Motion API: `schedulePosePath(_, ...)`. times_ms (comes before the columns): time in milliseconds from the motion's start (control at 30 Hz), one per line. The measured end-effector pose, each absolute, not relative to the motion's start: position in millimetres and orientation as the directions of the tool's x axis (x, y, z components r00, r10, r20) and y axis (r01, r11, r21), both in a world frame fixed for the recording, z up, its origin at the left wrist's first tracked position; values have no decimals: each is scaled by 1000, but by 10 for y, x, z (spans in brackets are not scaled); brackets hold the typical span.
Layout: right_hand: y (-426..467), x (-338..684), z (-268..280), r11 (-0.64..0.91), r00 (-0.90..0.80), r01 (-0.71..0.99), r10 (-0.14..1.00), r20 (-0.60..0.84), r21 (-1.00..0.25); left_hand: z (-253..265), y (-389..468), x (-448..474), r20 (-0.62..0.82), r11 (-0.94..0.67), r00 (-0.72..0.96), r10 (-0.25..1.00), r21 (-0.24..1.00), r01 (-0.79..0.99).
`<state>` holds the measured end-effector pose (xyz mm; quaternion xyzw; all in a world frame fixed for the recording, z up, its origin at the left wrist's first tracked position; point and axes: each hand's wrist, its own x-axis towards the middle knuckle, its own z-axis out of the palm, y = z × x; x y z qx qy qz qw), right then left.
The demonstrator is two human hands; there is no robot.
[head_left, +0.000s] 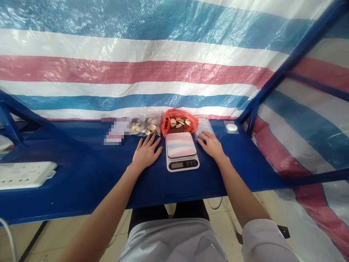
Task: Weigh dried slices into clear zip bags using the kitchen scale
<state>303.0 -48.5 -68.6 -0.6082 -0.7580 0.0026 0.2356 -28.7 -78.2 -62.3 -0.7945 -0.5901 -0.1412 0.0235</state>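
Between my two hands a white digital scale (181, 151) sits on the blue table, its display and buttons facing me. My left hand (147, 151) lies flat with fingers spread, left of the scale. Just beyond its fingertips are two clear bags of shells, one on the left (136, 126) and one on the right (152, 126). Behind the scale, an open red plastic bag (166, 125) holds several shells (180, 123). My right hand (212, 145) rests right of the scale, fingers apart, its fingertips on or beside clear flat plastic bags (204, 126).
A white oval object (231, 127) lies on a small clear packet at the back right. A blurred-out patch (117, 131) covers something at the back left. The white power strip (27, 174) is on the left of the blue table (89, 174). Striped sheeting (136, 69) hangs behind; blue frame bars (289, 62) slope at the right.
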Motion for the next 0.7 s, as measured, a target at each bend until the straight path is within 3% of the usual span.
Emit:
schedulePosePath(333,-256,3100,-604,327,-271,930,920,282,-171,-566,-805,-255,206,-277,250,946,111,955)
schedulePosePath(700,-356,2955,-491,141,-61,953,957,285,-267,-500,-825,-229,157,-248,229,961,113,962)
